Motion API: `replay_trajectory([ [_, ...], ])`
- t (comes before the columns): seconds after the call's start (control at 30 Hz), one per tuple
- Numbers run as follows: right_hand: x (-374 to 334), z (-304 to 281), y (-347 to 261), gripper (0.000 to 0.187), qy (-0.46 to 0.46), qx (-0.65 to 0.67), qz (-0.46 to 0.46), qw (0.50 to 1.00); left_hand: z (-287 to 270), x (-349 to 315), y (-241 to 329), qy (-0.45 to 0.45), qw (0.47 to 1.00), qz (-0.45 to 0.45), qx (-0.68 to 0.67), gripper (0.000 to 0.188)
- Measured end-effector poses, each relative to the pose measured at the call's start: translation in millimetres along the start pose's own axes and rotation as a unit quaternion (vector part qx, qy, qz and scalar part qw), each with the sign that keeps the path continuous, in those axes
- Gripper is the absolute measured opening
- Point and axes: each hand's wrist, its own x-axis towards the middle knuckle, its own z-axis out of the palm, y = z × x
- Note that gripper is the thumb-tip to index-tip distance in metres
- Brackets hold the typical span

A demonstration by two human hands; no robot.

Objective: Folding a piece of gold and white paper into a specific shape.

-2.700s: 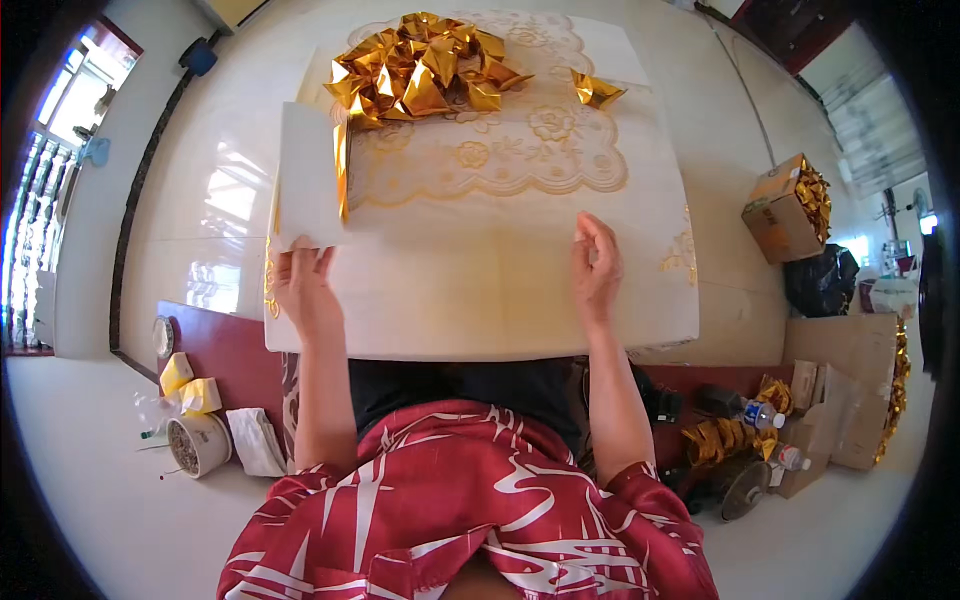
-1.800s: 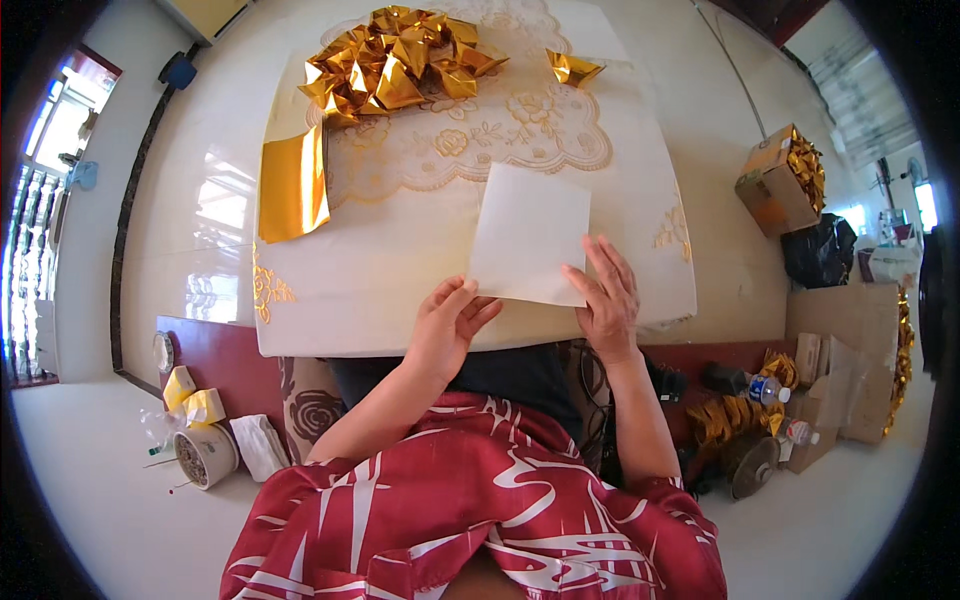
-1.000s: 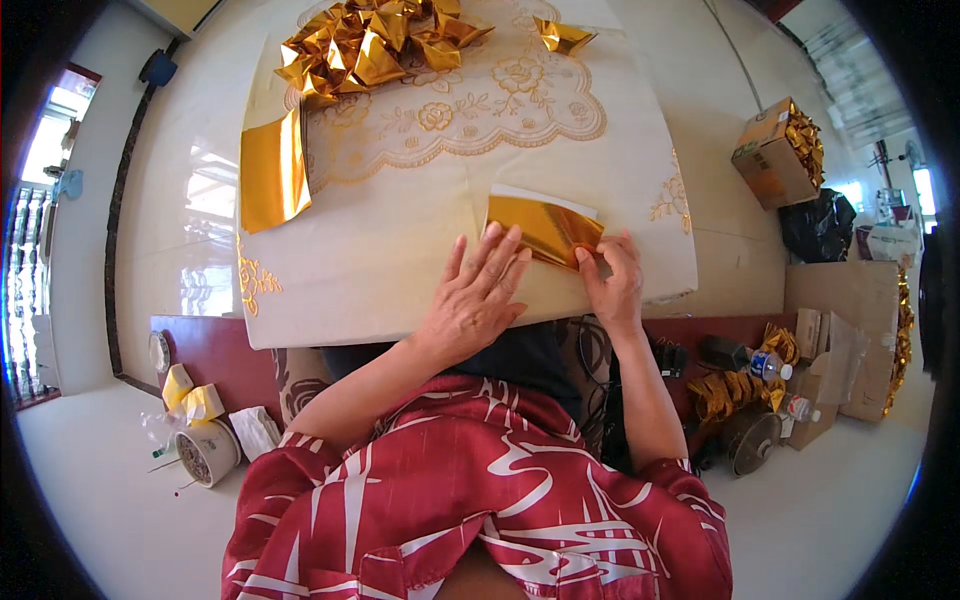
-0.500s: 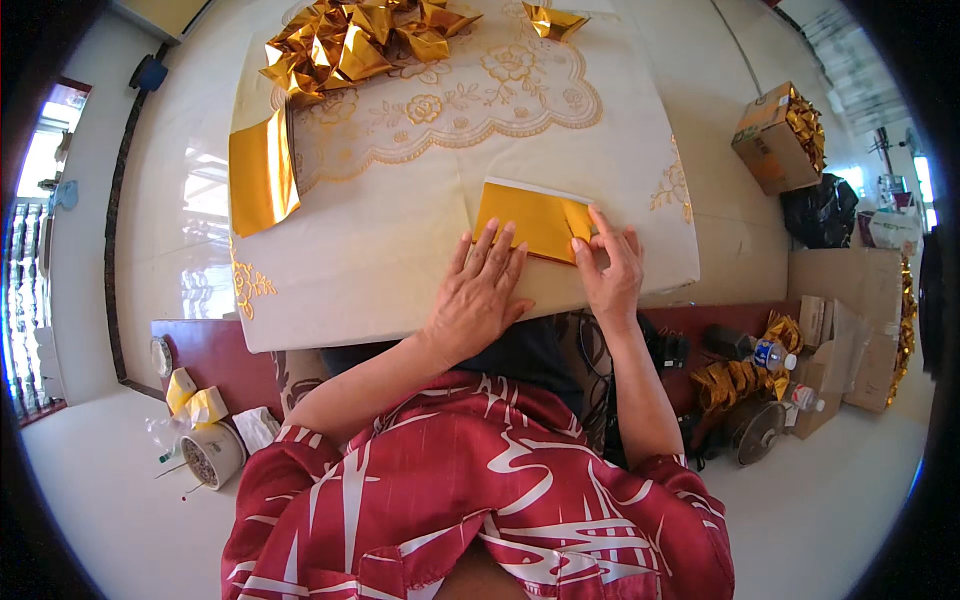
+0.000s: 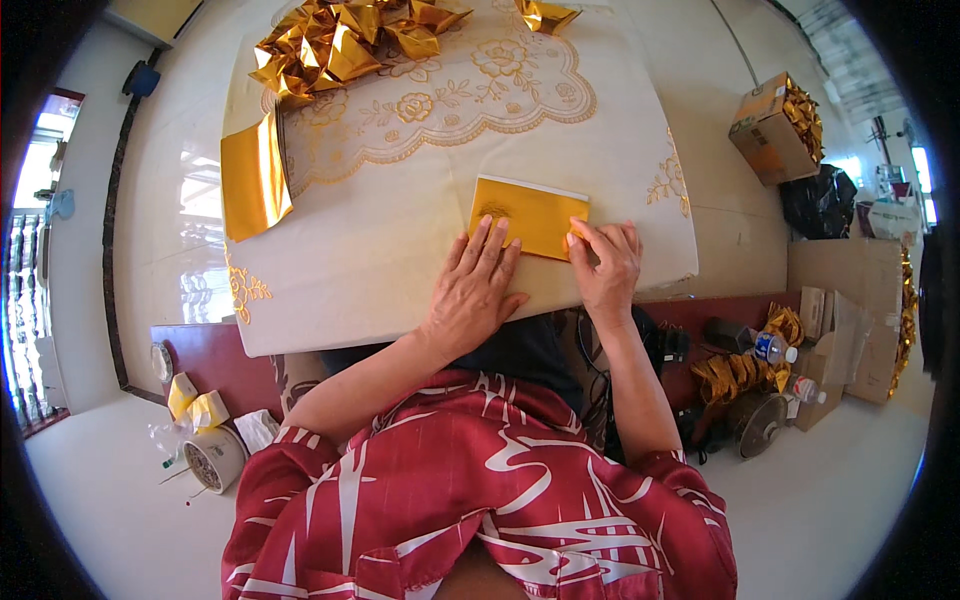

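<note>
A folded sheet of gold foil paper [image 5: 535, 215] with a pale strip along its far edge lies near the front of the cloth-covered table [image 5: 400, 240]. My left hand [image 5: 472, 285] rests flat, its fingers stretched out and their tips on the paper's left part. At the paper's right edge my right hand [image 5: 607, 262] pinches the near corner between thumb and bent forefinger. A stack of flat gold foil sheets [image 5: 255, 185] lies at the table's left edge. Behind it, a heap of folded gold foil shapes [image 5: 340, 45] covers the far left, and a single folded foil piece [image 5: 547, 15] sits apart.
A cardboard box [image 5: 775, 130] of gold foil pieces stands on the floor at right, near a black plastic bag [image 5: 820, 208]. Plastic bottles [image 5: 775, 348] and gold foil bundles [image 5: 735, 380] lie right of my seat. A white pot [image 5: 213, 460] stands at lower left.
My right hand has shifted slightly nearer, its forefinger now curled in toward the thumb. The paper's right part, creased before, looks flatter. My left hand has hardly moved.
</note>
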Motion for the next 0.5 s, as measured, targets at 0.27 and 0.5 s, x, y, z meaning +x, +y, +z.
replay_trajectory([
  [0.27,1.4,-0.7,-3.9,0.019,-0.006,-0.02,0.001,1.0,-0.2,-0.3,0.4,-0.005,1.0,-0.001,0.023,0.064],
  [0.5,-0.3,1.4,-2.0,0.017,-0.004,-0.023,0.005,1.0,2.4,-2.6,1.4,-0.015,0.999,-0.016,0.036,0.065],
])
